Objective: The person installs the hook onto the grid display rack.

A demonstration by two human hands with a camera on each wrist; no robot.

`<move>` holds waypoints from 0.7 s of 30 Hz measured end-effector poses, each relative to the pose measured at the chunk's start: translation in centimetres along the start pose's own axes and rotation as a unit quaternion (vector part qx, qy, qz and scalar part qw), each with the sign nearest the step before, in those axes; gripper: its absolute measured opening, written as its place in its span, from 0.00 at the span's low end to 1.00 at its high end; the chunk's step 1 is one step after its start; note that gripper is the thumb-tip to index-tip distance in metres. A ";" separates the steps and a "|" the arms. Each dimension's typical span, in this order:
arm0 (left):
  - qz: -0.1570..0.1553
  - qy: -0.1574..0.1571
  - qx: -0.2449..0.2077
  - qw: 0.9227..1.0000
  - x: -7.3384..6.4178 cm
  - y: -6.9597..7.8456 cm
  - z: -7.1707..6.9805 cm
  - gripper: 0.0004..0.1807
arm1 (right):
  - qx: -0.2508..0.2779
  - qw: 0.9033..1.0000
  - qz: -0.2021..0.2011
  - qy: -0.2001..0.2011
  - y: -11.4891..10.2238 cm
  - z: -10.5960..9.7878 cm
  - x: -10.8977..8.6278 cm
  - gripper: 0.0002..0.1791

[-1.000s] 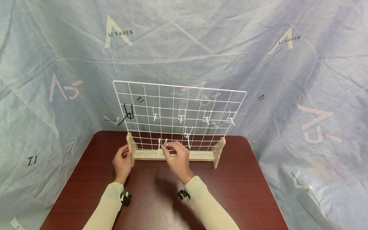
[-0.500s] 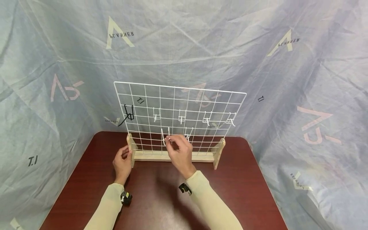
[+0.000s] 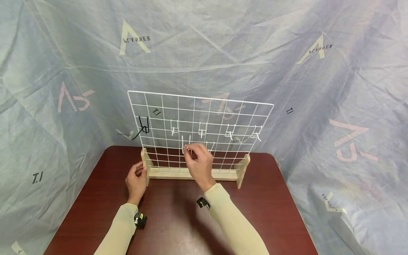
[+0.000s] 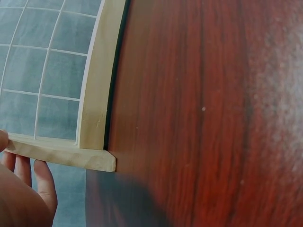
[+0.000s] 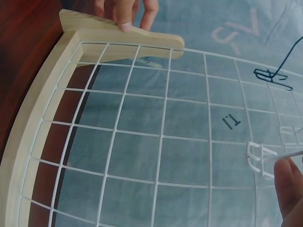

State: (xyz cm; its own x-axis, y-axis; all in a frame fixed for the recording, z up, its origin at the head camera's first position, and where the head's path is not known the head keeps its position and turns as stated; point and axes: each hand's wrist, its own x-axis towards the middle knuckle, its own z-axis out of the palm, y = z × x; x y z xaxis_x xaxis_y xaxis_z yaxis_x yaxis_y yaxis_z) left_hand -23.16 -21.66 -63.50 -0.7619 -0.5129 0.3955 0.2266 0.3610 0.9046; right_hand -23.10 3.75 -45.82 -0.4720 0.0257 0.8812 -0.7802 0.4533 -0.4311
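Observation:
My right hand (image 3: 200, 164) pinches a white wire hook (image 5: 253, 157) between thumb and fingertips, in front of the lower middle of a white wire grid panel (image 3: 195, 97). Two upright prongs of this hook rise above the fingertips, overlapping the grid in the head view. My left hand (image 3: 136, 180) grips the left wooden side piece (image 4: 71, 158) of the stand, thumb on one face and fingers on the other. Partly hidden behind my right hand, another white hook (image 3: 213, 145) hangs on the grid.
Several white hooks hang in a row across the grid, one of them a hook (image 3: 229, 132) right of centre. A black hook (image 3: 144, 128) hangs at the left edge. The wooden base (image 3: 165, 173) stands on a dark red table (image 3: 271, 212), with printed cloth (image 3: 204, 46) behind.
My right hand has raised the white hook from near the grid's bottom to a higher row. The left hand keeps its hold on the wooden side piece.

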 end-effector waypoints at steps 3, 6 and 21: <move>0.000 0.001 0.001 1.000 0.0 0.0 0.0 0.17 | -0.011 1.000 0.003 -0.002 0.3 0.2 -0.2 0.03; 0.003 0.004 0.004 1.000 0.0 -0.1 0.0 0.17 | -0.013 1.000 0.005 -0.008 0.6 0.4 -0.6 0.05; 0.000 0.001 -0.001 1.000 0.0 0.0 0.0 0.17 | -0.031 0.999 -0.002 -0.025 1.3 0.8 -2.3 0.06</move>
State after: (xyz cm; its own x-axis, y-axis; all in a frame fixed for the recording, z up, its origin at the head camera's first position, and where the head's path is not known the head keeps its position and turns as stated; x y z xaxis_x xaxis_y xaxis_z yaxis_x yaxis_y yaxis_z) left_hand -23.19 -21.68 -63.48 -0.7610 -0.5137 0.3963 0.2287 0.3593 0.9048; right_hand -23.30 3.55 -48.58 -0.4908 -0.0199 0.8710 -0.7555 0.5076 -0.4141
